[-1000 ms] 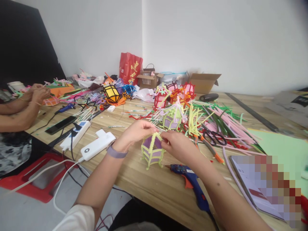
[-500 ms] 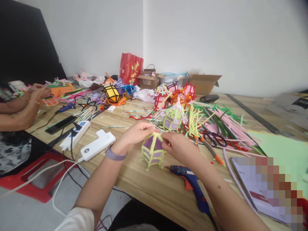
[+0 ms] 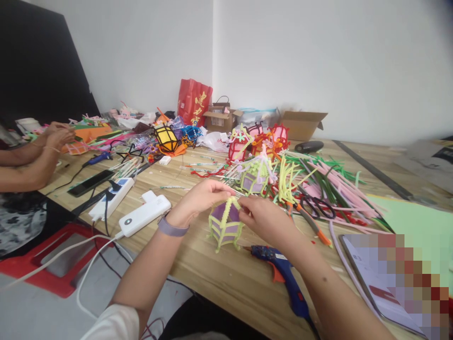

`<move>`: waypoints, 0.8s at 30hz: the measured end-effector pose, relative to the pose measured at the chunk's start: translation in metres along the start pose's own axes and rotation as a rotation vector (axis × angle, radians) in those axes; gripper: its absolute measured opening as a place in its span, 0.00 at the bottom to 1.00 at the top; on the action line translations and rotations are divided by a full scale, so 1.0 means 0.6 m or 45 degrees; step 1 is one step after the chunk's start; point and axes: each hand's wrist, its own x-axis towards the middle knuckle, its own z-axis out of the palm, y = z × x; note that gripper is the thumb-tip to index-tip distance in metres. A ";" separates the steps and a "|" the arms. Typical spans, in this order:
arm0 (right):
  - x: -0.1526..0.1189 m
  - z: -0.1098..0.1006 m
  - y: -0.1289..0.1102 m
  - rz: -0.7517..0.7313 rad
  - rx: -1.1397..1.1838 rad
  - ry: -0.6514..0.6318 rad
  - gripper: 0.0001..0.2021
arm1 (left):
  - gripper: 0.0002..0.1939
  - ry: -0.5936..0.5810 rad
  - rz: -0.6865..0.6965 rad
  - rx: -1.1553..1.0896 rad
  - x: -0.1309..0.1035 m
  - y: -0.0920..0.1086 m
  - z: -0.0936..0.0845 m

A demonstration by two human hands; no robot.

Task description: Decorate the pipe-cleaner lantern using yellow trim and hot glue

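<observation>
A small lantern (image 3: pixel 226 225) with yellow-green fuzzy ribs and purple panels stands upright just beyond the table's front edge. At its top, my left hand (image 3: pixel 207 196) has its fingers pinched together from the left. My right hand (image 3: pixel 260 213) is closed at the top right of the same lantern. A thin pale stick or stem (image 3: pixel 238 192) runs between the fingertips of both hands; its ends are hidden. To the lower right of the lantern lies a blue glue gun (image 3: pixel 283 269) with an orange trigger, its nozzle toward the lantern.
Behind my hands are another green-purple lantern (image 3: pixel 255 175), red lanterns (image 3: pixel 238 148), pink stems (image 3: pixel 339 184) and scissors (image 3: pixel 318 207). A white power bank (image 3: pixel 144 216) and power strip (image 3: pixel 112 198) lie left. A phone (image 3: pixel 371 278) lies right. Another person's hands (image 3: pixel 58 137) work at far left.
The view has shifted very slightly. My left fingertips have moved a little to the right, closer to my right hand, over the lantern's top.
</observation>
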 end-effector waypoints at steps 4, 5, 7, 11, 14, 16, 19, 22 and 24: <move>0.000 0.000 0.002 -0.007 0.030 0.018 0.08 | 0.10 -0.055 0.057 -0.030 -0.002 -0.005 0.000; 0.000 0.000 0.002 -0.008 0.040 0.024 0.08 | 0.11 -0.061 0.079 -0.021 -0.002 -0.006 0.000; -0.001 0.000 0.004 -0.006 0.061 0.028 0.08 | 0.13 -0.066 0.115 0.006 -0.004 -0.006 0.000; -0.003 -0.004 0.009 0.021 0.109 0.030 0.08 | 0.18 -0.068 0.142 0.100 -0.006 -0.008 -0.005; -0.003 -0.006 0.012 0.022 0.117 0.063 0.08 | 0.19 -0.016 0.238 0.305 -0.005 -0.013 -0.009; -0.002 -0.006 0.014 0.017 0.123 0.070 0.08 | 0.18 0.082 0.295 0.494 -0.005 -0.017 -0.010; -0.001 -0.006 0.015 0.011 0.131 0.070 0.09 | 0.18 0.212 0.345 0.681 -0.008 -0.021 -0.008; -0.002 -0.004 0.014 0.011 0.140 0.061 0.08 | 0.16 0.261 0.378 0.739 -0.017 -0.021 -0.006; -0.003 -0.002 0.013 0.018 0.136 0.053 0.08 | 0.15 0.345 0.371 0.740 -0.027 -0.021 -0.008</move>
